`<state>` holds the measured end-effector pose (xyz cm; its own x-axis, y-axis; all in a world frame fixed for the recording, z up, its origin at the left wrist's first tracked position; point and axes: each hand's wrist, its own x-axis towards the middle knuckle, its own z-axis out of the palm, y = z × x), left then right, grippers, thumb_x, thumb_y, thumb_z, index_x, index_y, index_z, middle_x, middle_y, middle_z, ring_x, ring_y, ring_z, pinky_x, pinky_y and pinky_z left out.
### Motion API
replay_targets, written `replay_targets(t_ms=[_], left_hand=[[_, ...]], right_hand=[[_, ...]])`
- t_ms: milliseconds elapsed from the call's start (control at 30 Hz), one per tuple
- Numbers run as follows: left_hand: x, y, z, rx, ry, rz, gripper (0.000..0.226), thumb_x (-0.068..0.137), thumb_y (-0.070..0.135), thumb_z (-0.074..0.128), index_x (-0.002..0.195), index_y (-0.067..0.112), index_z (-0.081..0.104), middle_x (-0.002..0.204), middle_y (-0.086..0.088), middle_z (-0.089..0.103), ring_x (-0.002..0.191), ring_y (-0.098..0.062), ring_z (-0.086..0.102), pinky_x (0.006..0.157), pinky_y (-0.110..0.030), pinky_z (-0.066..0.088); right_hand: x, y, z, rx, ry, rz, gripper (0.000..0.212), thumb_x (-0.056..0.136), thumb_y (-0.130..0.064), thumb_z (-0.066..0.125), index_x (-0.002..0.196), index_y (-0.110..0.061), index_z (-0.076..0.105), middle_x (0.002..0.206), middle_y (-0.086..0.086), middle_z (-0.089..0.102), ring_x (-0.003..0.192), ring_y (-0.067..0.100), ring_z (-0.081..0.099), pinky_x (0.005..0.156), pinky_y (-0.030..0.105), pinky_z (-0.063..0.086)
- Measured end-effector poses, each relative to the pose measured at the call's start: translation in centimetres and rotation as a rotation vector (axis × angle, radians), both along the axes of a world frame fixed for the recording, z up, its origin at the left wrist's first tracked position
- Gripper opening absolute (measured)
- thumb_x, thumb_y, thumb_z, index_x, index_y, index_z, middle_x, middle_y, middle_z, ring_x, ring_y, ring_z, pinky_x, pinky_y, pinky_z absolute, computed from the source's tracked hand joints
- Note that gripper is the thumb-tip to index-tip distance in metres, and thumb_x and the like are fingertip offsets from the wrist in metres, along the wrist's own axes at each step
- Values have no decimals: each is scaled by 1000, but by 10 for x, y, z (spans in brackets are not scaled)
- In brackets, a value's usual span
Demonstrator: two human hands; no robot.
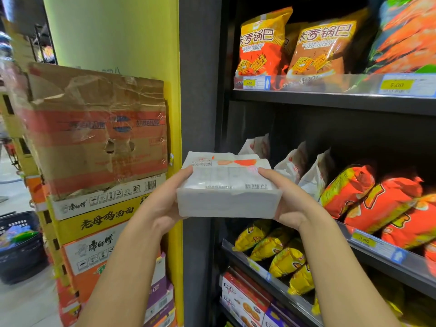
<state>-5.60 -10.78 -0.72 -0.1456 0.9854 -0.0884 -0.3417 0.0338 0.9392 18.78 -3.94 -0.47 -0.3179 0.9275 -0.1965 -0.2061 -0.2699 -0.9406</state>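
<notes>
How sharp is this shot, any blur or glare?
Head view: the white pack held by the left hand and right hand is fairly sharp; the orange bags at the right edge are smeared; the clear shelf strip shows glare.

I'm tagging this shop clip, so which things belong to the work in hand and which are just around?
In the job: white packet stack, left hand, right hand, white packets on the middle shelf.
Just around: rice crust bags, orange bags, yellow bags, cardboard boxes, black basket.
</notes>
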Motion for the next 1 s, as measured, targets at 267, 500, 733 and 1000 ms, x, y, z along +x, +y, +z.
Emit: replay_targets(t_ms=[267, 500, 733, 1000], left_hand=[[11, -2, -15, 319, 599, 473, 57, 99, 39, 69, 151, 30, 48, 142, 16, 56, 122, -5, 57, 101, -37, 52], [48, 8, -27, 431, 756, 179, 86, 88, 74, 63, 161, 47, 26, 162, 20, 37, 147, 1, 36, 117, -34, 41], [35, 10, -38, 369, 619, 289, 98, 73, 50, 92, 150, 40, 33, 136, 19, 54, 123, -2, 57, 85, -18, 54], [3, 1, -27, 349, 411, 193, 45, 93, 12, 73, 127, 38, 61, 116, 18, 76, 108, -2, 72, 85, -22, 57]], right_hand=[[-15, 7, -14, 336, -202, -162, 57, 86, -47, 82, 133, -25, 58, 123, 1, 76, 111, 22, 74, 101, 47, 58], [-50, -7, -25, 566, -176, -193, 70, 81, -70, 69, 135, -29, 53, 129, -4, 70, 113, 12, 72, 90, 37, 62], [-53, -10, -32, 594, -145, -58, 66, 96, -65, 34, 126, -22, 72, 126, -9, 75, 117, 9, 70, 93, 36, 61], [-46, 9, -33, 695, -217, -147, 47, 88, -53, 61, 121, -21, 73, 116, -6, 78, 114, 17, 72, 95, 38, 62]])
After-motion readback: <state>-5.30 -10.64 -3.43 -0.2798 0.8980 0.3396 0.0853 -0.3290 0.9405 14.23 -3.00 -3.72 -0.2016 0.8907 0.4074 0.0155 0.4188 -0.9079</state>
